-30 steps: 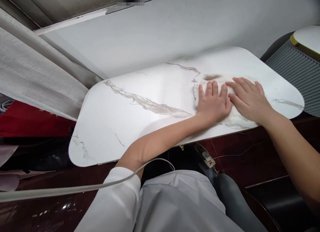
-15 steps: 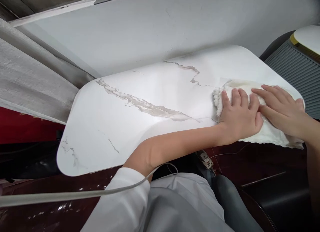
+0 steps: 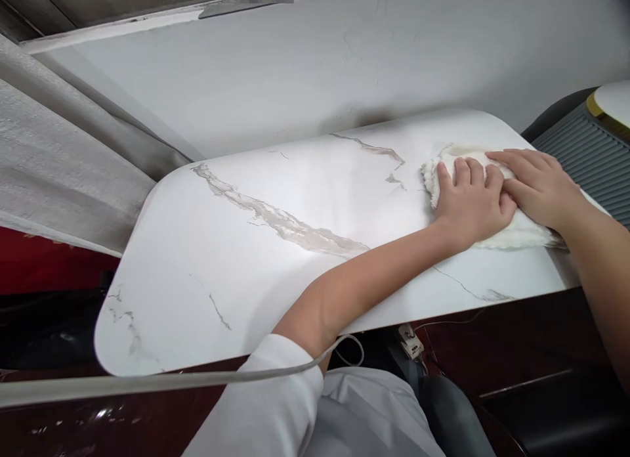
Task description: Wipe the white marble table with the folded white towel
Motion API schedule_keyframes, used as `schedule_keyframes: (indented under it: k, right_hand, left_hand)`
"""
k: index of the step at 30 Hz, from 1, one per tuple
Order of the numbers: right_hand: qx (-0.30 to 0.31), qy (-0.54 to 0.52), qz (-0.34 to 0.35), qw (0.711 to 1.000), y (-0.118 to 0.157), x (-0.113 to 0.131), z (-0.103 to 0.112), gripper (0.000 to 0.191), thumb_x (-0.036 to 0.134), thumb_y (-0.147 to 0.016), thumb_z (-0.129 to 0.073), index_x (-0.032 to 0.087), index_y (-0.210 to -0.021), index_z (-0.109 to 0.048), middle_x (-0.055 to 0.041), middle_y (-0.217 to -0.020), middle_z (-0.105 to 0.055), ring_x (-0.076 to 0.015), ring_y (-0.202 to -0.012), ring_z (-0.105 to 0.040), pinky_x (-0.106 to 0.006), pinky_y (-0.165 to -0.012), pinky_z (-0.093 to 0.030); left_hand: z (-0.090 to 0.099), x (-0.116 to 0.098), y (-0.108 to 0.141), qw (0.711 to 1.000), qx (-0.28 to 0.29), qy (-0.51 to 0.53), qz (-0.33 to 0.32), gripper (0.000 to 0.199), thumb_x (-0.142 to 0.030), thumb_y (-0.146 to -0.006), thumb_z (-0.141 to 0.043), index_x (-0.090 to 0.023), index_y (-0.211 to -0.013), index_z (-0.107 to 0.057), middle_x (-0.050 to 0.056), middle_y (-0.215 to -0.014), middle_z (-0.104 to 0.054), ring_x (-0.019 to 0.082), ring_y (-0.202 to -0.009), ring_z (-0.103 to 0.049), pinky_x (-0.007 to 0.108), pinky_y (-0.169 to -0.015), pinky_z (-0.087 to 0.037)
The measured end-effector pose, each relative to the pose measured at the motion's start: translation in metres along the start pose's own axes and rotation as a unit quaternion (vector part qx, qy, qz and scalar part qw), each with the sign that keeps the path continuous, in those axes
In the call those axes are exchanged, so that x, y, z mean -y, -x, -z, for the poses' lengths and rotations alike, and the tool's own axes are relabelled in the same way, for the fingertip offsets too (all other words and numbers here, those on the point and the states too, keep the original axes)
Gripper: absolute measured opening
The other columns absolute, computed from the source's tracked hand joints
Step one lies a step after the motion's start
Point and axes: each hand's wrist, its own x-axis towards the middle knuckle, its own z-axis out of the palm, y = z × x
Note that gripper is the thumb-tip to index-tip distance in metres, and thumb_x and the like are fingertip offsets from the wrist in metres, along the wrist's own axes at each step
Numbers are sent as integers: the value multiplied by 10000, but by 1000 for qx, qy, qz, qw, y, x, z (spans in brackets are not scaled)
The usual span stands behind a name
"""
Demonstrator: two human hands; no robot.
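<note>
A cream-white cloth (image 3: pixel 516 228) with a ruffled edge lies spread on the right part of a white marble-patterned table (image 3: pixel 236 266). My left hand (image 3: pixel 470 204) rests flat on the cloth, fingers spread and pointing away from me. Just right of it, my right hand (image 3: pixel 541 184) also lies on the cloth with its fingers stretched to the left. The thumb side of my right hand meets my left hand. Part of the cloth is hidden beneath both palms.
Behind the table stands a pale wall (image 3: pixel 295 76). A grey curtain (image 3: pixel 63 148) hangs at the left. Beyond the right end is a ribbed grey piece (image 3: pixel 585 158) with a white top. A pale cable (image 3: pixel 172 380) crosses in front of me. A power strip (image 3: pixel 409 342) is below the table.
Both hands and the cloth have moved away from the table's front edge, towards the wall. The cloth no longer hangs over that edge. The camera view has shifted a little.
</note>
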Motion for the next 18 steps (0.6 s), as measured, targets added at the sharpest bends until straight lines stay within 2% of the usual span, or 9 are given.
schedule_keyframes:
  k: [2, 5, 7, 13, 18]
  right_hand:
    - [14, -31, -23, 999, -18, 5, 1, 560, 412, -894, -286, 342, -1413, -484, -25, -1498, -504, -305, -1426, -411, -582, -1188, -336]
    - [27, -54, -49, 997, -40, 11, 3, 500, 420, -888, -313, 492, -1358, -468, 77, -1515, -475, -296, -1446, -377, -576, -1212, -312]
    - [31, -56, -55, 996, -53, 13, 3, 489, 419, -887, -314, 521, -1340, -467, 99, -1516, -466, -281, -1450, -368, -544, -1229, -299]
    - [29, -62, -63, 996, -87, 12, -1, 578, 381, -876, -350, 305, -1426, -511, -5, -1534, -470, -303, -1453, -357, -596, -1192, -301]
    - [46, -90, -80, 992, -106, 7, -2, 560, 376, -907, -379, 340, -1455, -493, -8, -1570, -423, -309, -1486, -294, -612, -1202, -238]
  left_hand:
    - [-5, 7, -13, 1000, -9, 0, 14, 496, -376, -1026, -314, -200, -1441, -520, 116, -1504, -515, 367, -1430, -339, 601, -1155, -207]
    - [-10, 17, -30, 999, -11, 3, 36, 486, -378, -1023, -307, -221, -1431, -518, 99, -1509, -510, 339, -1436, -337, 578, -1173, -214]
    - [-10, 24, -40, 999, -7, 10, 50, 489, -376, -1018, -308, -214, -1433, -511, 92, -1513, -502, 309, -1439, -339, 537, -1196, -215]
    - [-14, 41, -67, 997, -20, 52, 60, 460, -322, -1006, -334, -163, -1392, -526, 117, -1489, -511, 278, -1432, -366, 512, -1224, -209]
    - [-19, 48, -87, 996, -21, 67, 59, 439, -288, -1004, -357, -130, -1371, -537, 143, -1482, -513, 294, -1437, -362, 530, -1221, -182]
